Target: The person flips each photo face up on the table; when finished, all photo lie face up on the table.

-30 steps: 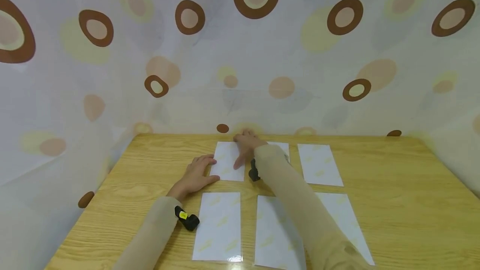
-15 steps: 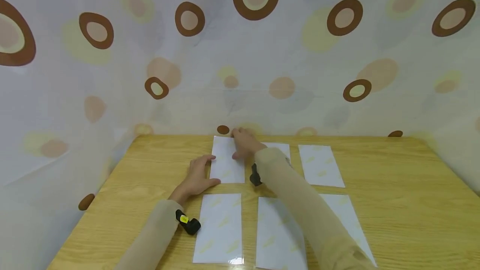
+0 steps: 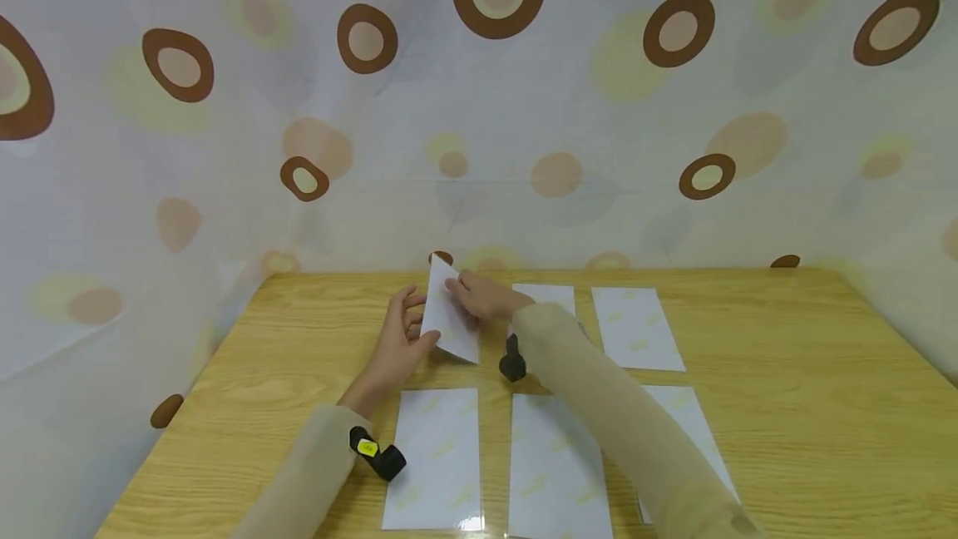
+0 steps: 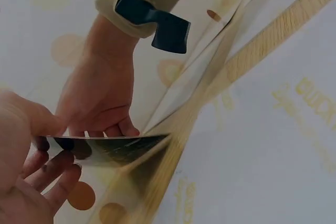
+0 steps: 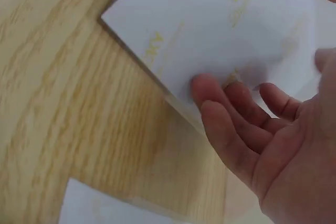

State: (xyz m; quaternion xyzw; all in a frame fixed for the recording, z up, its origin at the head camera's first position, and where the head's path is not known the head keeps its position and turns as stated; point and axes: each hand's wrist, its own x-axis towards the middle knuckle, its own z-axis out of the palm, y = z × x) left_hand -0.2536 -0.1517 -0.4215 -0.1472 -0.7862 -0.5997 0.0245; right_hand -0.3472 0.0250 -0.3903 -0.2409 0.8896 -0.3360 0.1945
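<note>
A photo print (image 3: 451,324) stands tilted up off the table at the far left of the layout, its white back with yellow lettering facing me. Its other side looks dark and glossy in the left wrist view. My left hand (image 3: 397,348) pinches its left edge, thumb on the white back and fingers behind. My right hand (image 3: 490,296) is at the right edge. In the right wrist view its loosely bent fingers (image 5: 226,135) touch the white back. What the print pictures cannot be made out.
More prints lie white side up on the wooden table (image 3: 786,373): two in the back row, including one (image 3: 636,327) at right, and three in front, including one (image 3: 434,460) below my left hand. A patterned sheet (image 3: 599,131) rises behind the table.
The photo print lay nearly flat; its far edge rose first, and now it stands tilted with its left side raised. My left hand has closed onto its edge. My right hand moved slightly left.
</note>
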